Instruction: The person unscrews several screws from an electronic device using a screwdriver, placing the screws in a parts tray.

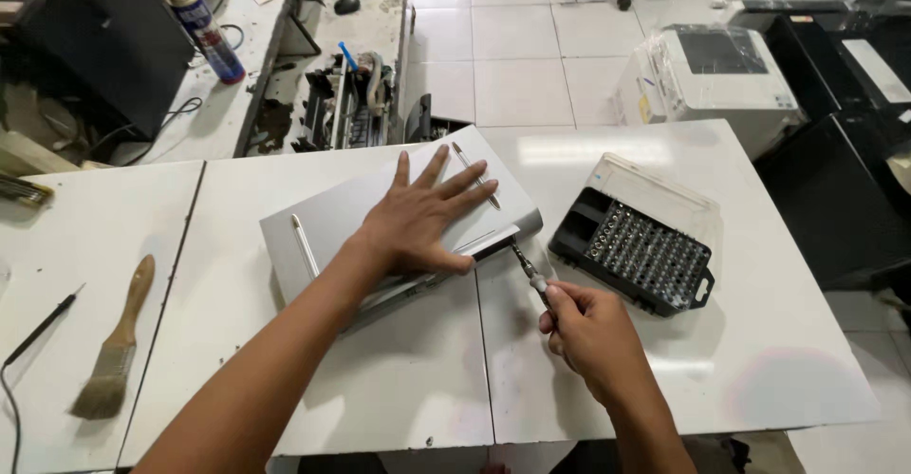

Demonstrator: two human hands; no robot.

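The left hand (418,218) covers the middle of the grey laptop (380,218), so that patch stays unseen. The screwdriver (529,270) tip vanishes under the laptop's edge at one o'clock from the right hand (584,327). Bits in the bit case (634,251) are too small to tell apart. The spray can (204,30) at eleven o'clock loses its top to the frame edge.

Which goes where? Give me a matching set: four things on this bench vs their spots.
Things:
1 paintbrush
2 spray can
3 bit case
4 screwdriver

Places:
A open, right of the silver laptop
B in the right hand, tip at the laptop's edge
C lying flat at the table's left
D upright on the far-left bench

The left hand lies flat on the laptop.

Pairs: 1-C, 2-D, 3-A, 4-B
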